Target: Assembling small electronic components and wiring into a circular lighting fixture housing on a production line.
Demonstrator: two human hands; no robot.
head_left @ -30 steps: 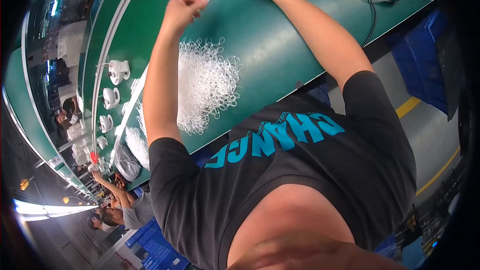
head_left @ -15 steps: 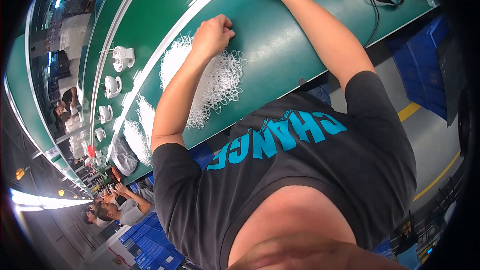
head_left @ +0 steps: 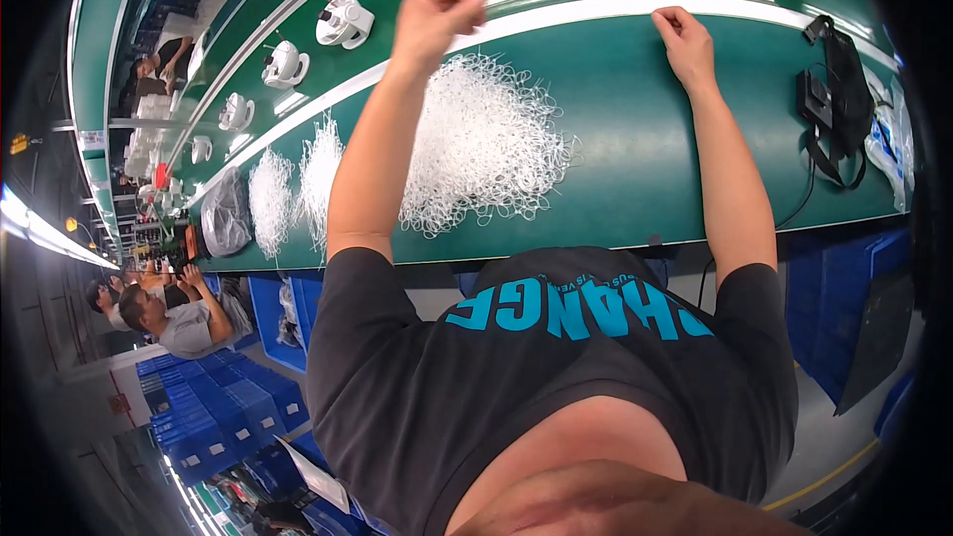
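A big heap of thin white looped strands (head_left: 486, 144) lies on the green work surface (head_left: 635, 174) in front of me. My left hand (head_left: 429, 28) is raised over the far left edge of this heap, its thumb and fingers pinched together toward the right. Whatever the pinch may hold is too small to see. To the right, my right hand (head_left: 687, 48) is at the near side of the white rail (head_left: 596, 10), with thumb and forefinger closed together. I cannot make out anything between them.
Two smaller piles of strands (head_left: 270, 201) and a clear plastic bag (head_left: 225, 215) lie at the left. White rounded devices (head_left: 344, 22) stand on the green belt beyond the rail. A black strapped device (head_left: 839, 99) lies right. A co-worker (head_left: 189, 318) sits far left.
My view has swung, so the heap and arms appear turned and more of the belt shows. My left hand has lifted from the heap toward the rail. My right hand remains by the rail.
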